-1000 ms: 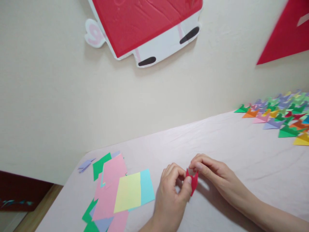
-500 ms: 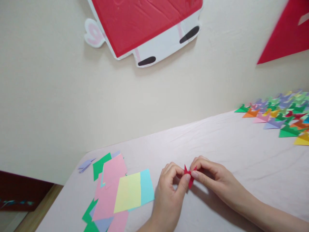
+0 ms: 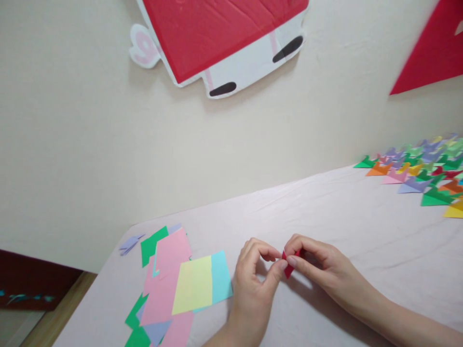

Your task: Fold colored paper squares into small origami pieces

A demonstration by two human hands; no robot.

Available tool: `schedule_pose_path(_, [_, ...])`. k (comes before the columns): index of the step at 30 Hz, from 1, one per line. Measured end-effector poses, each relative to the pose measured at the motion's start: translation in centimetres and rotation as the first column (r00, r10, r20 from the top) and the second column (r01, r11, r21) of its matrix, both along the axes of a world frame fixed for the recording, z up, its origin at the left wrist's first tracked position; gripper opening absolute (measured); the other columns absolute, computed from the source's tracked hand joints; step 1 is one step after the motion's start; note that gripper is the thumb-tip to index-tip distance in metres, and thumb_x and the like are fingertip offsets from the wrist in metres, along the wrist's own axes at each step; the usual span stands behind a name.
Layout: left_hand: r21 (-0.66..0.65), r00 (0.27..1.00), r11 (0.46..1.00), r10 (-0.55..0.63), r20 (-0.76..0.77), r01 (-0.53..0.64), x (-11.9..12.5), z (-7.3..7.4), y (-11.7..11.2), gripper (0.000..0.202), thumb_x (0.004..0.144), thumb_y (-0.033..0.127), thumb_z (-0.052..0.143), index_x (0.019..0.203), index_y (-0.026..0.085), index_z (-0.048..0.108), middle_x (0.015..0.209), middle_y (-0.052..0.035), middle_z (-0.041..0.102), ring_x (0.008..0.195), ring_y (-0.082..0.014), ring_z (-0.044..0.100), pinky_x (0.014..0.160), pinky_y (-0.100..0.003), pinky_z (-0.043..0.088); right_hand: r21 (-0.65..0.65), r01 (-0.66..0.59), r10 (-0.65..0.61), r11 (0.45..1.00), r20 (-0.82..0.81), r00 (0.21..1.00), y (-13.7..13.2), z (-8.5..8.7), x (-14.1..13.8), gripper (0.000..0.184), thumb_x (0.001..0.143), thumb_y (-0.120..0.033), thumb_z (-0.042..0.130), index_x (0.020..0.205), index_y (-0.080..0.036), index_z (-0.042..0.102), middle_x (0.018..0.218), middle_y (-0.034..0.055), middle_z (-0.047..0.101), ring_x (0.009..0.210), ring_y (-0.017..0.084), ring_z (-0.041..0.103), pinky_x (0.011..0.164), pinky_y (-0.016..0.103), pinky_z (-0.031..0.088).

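A small piece of red folded paper (image 3: 288,270) is held just above the table between my two hands. My right hand (image 3: 321,262) pinches it between thumb and fingers, which cover part of it. At its left edge, the thumb and index fingertip of my left hand (image 3: 256,274) close on the paper. A pointed lower end shows beneath the fingertips. Just left of my left hand lie a yellow paper sheet (image 3: 192,284) and a light-blue sheet (image 3: 221,277).
Overlapping pink (image 3: 162,289), green and lilac papers spread over the table's left side. Small lilac folded pieces (image 3: 130,244) lie near the left edge. Rows of colourful folded paper birds (image 3: 436,196) stand at the right. Behind the table (image 3: 289,207) rises a wall with red-and-white decorations (image 3: 231,43).
The red paper's upper points, which stood up between my hands, no longer show; the piece looks folded narrower. My left fingertips have shifted slightly along it.
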State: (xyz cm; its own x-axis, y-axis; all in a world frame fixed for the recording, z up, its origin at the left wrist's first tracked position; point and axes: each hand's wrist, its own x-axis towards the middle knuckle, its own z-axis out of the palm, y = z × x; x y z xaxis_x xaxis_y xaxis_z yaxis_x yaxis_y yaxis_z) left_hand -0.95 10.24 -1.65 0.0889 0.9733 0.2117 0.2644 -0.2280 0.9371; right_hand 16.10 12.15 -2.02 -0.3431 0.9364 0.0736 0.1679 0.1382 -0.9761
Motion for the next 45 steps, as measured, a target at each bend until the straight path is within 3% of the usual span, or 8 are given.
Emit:
schedule_pose_path(17, [0.003, 1.0, 1.0, -0.018, -0.022, 0.018, 0.03, -0.05, -0.01, 0.008, 0.09, 0.021, 0.063, 0.082, 0.02, 0.06, 0.086, 0.0004, 0.06, 0.084, -0.0164, 0.056, 0.077, -0.028, 0.041, 0.051, 0.059, -0.058, 0.997, -0.029, 0.998, 0.14, 0.02, -0.06, 0.021, 0.089, -0.039, 0.06, 0.076, -0.021, 0.064, 0.072, -0.0013, 0.058, 0.066, 0.015, 0.054, 0.062, 0.025, 0.043])
schedule_pose_path(22, [-0.032, 0.999, 0.999, -0.032, -0.007, 0.032, 0.09, 0.1, -0.04, 0.01, 0.089, 0.025, 0.064, 0.081, 0.02, 0.06, 0.085, 0.0, 0.06, 0.083, -0.0167, 0.056, 0.076, -0.028, 0.041, 0.131, 0.053, -0.052, 0.99, -0.006, 0.999, 0.09, 0.06, 0.0, 0.017, 0.09, -0.034, 0.06, 0.078, -0.022, 0.065, 0.073, -0.0011, 0.059, 0.067, 0.015, 0.055, 0.062, 0.025, 0.043])
schedule_pose_path(30, [-0.043, 0.999, 0.999, -0.031, 0.011, 0.032, -0.05, 0.01, 0.15, 0.02, 0.09, 0.03, 0.061, 0.073, 0.019, 0.058, 0.076, 0.0005, 0.056, 0.074, -0.0154, 0.052, 0.069, -0.027, 0.038, 0.393, -0.002, -0.034, 0.92, 0.085, 0.996, -0.26, -0.17, 0.19, 0.015, 0.092, -0.016, 0.055, 0.082, -0.022, 0.064, 0.076, -0.0005, 0.06, 0.074, 0.014, 0.058, 0.067, 0.023, 0.045])
schedule_pose_path(36, [0.002, 0.999, 1.0, -0.026, 0.039, 0.026, -0.08, -0.1, 0.08, 0.019, 0.089, 0.027, 0.061, 0.072, 0.019, 0.059, 0.074, -0.0003, 0.057, 0.074, -0.0158, 0.053, 0.07, -0.027, 0.039, 0.421, 0.005, -0.044, 0.907, 0.083, 0.996, -0.15, -0.13, 0.18, 0.014, 0.092, -0.015, 0.056, 0.084, -0.023, 0.065, 0.078, -0.0003, 0.061, 0.075, 0.014, 0.059, 0.068, 0.023, 0.047])
schedule_pose_path(45, [-0.105, 0.999, 0.993, -0.045, 0.015, 0.047, -0.04, 0.1, 0.19, 0.016, 0.088, 0.026, 0.058, 0.074, 0.019, 0.057, 0.075, 0.0006, 0.056, 0.072, -0.0149, 0.05, 0.067, -0.025, 0.038, 0.547, -0.021, -0.059, 0.837, 0.128, 0.99, -0.21, 0.18, 0.32, 0.02, 0.088, -0.006, 0.054, 0.088, -0.024, 0.063, 0.08, -0.0003, 0.06, 0.076, 0.013, 0.059, 0.067, 0.021, 0.047])
